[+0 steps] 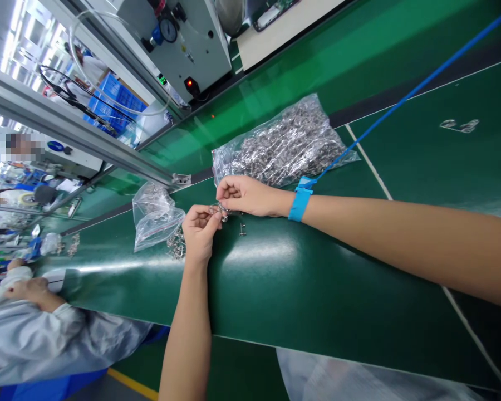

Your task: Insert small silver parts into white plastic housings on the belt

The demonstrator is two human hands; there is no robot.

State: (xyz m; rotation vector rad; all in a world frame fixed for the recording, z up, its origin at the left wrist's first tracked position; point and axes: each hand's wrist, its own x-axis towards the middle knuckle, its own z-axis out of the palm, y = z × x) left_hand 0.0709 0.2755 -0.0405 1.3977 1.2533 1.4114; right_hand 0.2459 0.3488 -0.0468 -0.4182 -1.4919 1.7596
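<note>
My left hand (pixel 199 229) is closed, its thumb and fingers pinching a small shiny metal part (pixel 224 218). Against it from the right comes my right hand (pixel 248 195), fingertips pressed together at the same small piece; the exact shape of the piece is too small to make out. A blue wrist strap (pixel 300 199) with a blue cord circles my right wrist. Just below the right hand, a loose small metal part (pixel 242 229) lies on the green table (pixel 284 289). A pile of similar metal parts (pixel 175 245) lies beside my left hand, partly hidden by it.
Behind my hands lies a large clear bag (pixel 286 142) full of metal parts. A smaller clear bag (pixel 156 217) sits to the left. Metal frame posts (pixel 87 125) and a machine with a gauge (pixel 179 44) stand beyond. A co-worker's sleeve (pixel 29 334) shows at lower left.
</note>
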